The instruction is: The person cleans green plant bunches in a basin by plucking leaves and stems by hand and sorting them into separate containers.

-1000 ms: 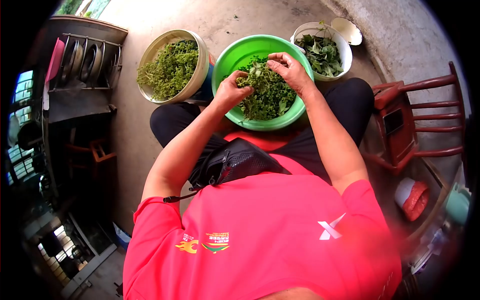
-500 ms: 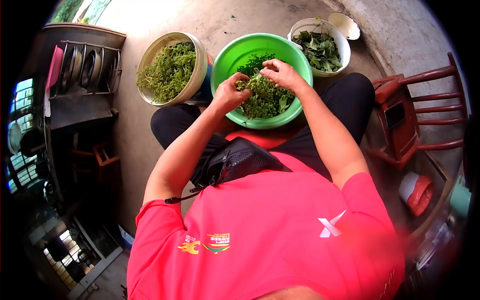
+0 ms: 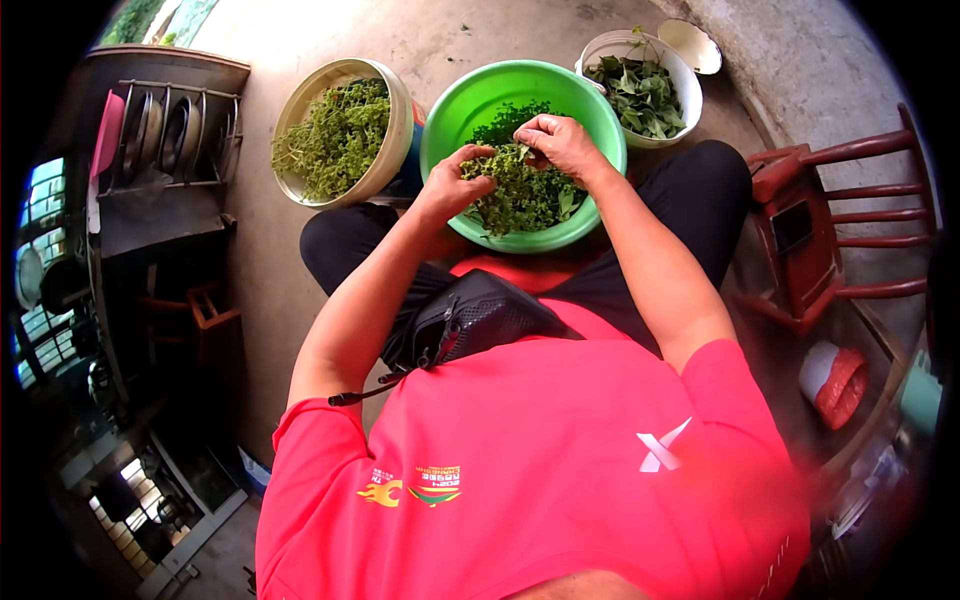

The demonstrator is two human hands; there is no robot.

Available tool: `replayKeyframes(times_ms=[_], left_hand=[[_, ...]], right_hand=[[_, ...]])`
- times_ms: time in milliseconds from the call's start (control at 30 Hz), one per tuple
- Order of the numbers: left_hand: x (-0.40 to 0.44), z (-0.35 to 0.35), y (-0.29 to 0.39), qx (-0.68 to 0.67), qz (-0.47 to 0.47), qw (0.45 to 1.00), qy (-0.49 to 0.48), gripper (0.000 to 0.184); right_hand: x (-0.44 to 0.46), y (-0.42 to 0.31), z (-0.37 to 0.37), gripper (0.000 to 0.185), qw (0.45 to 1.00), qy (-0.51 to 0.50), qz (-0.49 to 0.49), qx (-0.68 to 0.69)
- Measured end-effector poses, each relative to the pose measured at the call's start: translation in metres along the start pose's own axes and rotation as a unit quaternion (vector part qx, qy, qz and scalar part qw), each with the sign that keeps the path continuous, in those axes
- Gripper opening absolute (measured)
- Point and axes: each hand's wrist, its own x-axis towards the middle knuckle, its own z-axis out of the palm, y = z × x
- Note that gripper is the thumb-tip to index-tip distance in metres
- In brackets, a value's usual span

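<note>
A green plastic basin (image 3: 440, 120) stands between my knees, with small-leaved green sprigs (image 3: 530, 205) inside. Over its left side, my left hand (image 3: 456, 185) curls its fingers and thumb around a bunch of yellow-green sprigs (image 3: 503, 168). My right hand (image 3: 560, 146) is above the middle of the basin, its thumb and fingertips pinched together at the top of that bunch. What exactly lies between the right fingertips is too small to make out. Darker loose leaves (image 3: 510, 122) lie behind the hands, towards the basin's far side.
A cream bucket (image 3: 395, 160) full of yellow-green sprigs stands left of the basin. On the right is a white bucket (image 3: 690, 95) of broad dark leaves, with a pale bowl (image 3: 690, 45) behind it. A red wooden chair (image 3: 800, 240) carries a dark flat object.
My left hand has shifted slightly left and down, and its fingers have loosened a little around the bunch. My right hand has moved slightly up and left. The buckets stay put.
</note>
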Motion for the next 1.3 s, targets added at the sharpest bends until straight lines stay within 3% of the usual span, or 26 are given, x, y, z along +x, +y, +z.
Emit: replayKeyframes(times_ms=[67,200,267,467,600,733,800,900,1033,1133,1167,1200,1267,1300], left_hand=[[0.004,-0.002,-0.006,0.001,-0.059,0.997,-0.041,0.037],[0.008,-0.003,-0.016,-0.029,-0.06,0.997,-0.04,0.036],[0.003,-0.01,0.003,-0.144,-0.146,0.979,-0.014,0.031],[0.006,-0.021,-0.01,-0.398,-0.168,0.898,0.077,0.018],[0.008,-0.029,-0.011,-0.461,-0.172,0.867,0.077,0.017],[0.005,-0.034,-0.008,-0.547,-0.167,0.819,0.037,0.018],[0.002,-0.037,-0.003,-0.548,-0.167,0.818,0.041,0.021],[0.0,-0.042,-0.003,-0.554,-0.154,0.818,0.004,0.027],[0.001,-0.04,-0.009,-0.615,-0.126,0.779,-0.001,0.037],[-0.001,-0.035,-0.001,-0.636,-0.097,0.765,-0.035,0.039],[-0.001,-0.034,0.001,-0.642,-0.085,0.76,-0.06,0.039],[0.0,-0.032,-0.001,-0.642,-0.085,0.76,-0.06,0.039],[0.001,-0.03,-0.006,-0.647,-0.09,0.755,-0.06,0.039],[-0.002,-0.027,0.002,-0.646,-0.104,0.756,-0.025,0.037]], right_hand=[[-0.002,-0.003,0.0,0.018,1.0,0.0,-0.001,0.026],[-0.005,-0.01,-0.003,0.016,0.994,0.014,0.021,0.106],[-0.004,-0.013,-0.011,0.014,0.972,0.092,-0.007,0.217],[-0.016,-0.025,-0.021,0.017,0.981,0.091,0.068,0.155],[-0.019,-0.016,-0.012,0.016,0.989,0.037,0.129,0.066],[-0.019,-0.009,0.0,0.018,0.991,-0.036,0.122,0.043],[-0.018,-0.006,0.006,0.018,0.993,-0.037,0.108,0.036],[-0.017,-0.011,0.013,0.021,1.0,-0.023,-0.017,0.002],[-0.019,-0.018,0.017,0.03,0.99,-0.129,-0.036,0.038],[-0.025,-0.019,0.027,0.033,0.988,-0.133,-0.077,0.021],[-0.028,-0.021,0.03,0.026,0.987,-0.135,-0.085,0.025],[-0.026,-0.018,0.033,0.026,0.987,-0.135,-0.085,0.025],[-0.02,-0.01,0.037,0.019,0.981,-0.068,-0.175,-0.038],[-0.024,-0.019,0.034,0.019,0.986,-0.054,-0.153,-0.027]])
